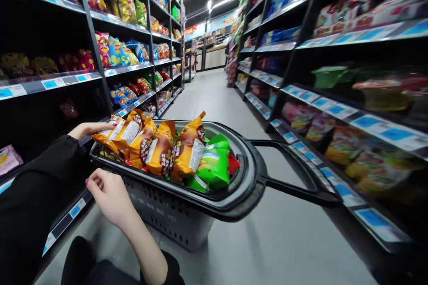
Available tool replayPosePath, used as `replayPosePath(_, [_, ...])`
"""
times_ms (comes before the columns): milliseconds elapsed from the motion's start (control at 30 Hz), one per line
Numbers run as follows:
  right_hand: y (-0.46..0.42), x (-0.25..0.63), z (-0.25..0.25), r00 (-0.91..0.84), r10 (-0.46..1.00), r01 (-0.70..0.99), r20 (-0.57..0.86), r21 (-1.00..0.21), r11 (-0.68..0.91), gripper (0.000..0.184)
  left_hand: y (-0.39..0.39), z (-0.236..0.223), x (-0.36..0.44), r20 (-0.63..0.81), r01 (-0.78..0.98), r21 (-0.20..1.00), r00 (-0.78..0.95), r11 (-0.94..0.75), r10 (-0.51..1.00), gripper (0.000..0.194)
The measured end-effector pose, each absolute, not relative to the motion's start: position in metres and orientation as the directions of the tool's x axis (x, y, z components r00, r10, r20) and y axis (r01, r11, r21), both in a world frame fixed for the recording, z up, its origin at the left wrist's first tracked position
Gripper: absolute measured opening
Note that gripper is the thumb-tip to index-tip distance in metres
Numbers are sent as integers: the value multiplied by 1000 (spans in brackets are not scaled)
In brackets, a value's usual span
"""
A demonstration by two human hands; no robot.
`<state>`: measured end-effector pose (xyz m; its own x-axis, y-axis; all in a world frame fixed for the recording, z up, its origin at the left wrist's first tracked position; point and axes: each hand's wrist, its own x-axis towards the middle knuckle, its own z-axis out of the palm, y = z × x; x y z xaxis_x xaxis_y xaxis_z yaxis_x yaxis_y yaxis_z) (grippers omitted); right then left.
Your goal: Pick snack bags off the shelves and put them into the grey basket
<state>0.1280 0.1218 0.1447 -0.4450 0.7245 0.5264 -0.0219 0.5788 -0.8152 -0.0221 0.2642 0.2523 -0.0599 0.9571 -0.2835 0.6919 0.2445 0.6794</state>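
Note:
A grey shopping basket (pixel 187 227) with a black rim stands on the floor, filled with snack bags. My left hand (pixel 88 129) lies over the leftmost orange snack bag (pixel 109 131), its fingers stretched along the top; the thumb is hidden. More orange and brown bags (pixel 189 151) lean in a row beside it. At the basket's right end are a green bag (pixel 214 162) and a bit of red packaging (pixel 233 164). In front of the near rim, my right hand (pixel 109 196) is loosely closed with bent fingers, and nothing shows in it.
The basket's long black handle (pixel 301 196) sticks out to the right, close to the right shelves (pixel 334 107). Left shelves (pixel 50 82) carry chip bags, and a pink pack (pixel 10 159) lies low there. The aisle floor (pixel 214 93) runs to a counter.

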Motion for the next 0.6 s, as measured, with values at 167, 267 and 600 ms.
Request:
replayPosePath(167, [125, 131, 145, -467, 721, -9, 512, -818, 575, 13, 262, 262, -29, -154, 718, 660, -157, 219, 976, 38])
replayPosePath(267, [127, 131, 143, -521, 715, 73, 466, -810, 581, 14, 242, 256, -33, 99, 752, 643, -272, 147, 957, 45])
replayPosePath(600, [105, 61, 34, -817, 574, 482, -60, -618, 621, 10, 82, 76, -76, 90, 719, 625, -453, 304, 887, 12])
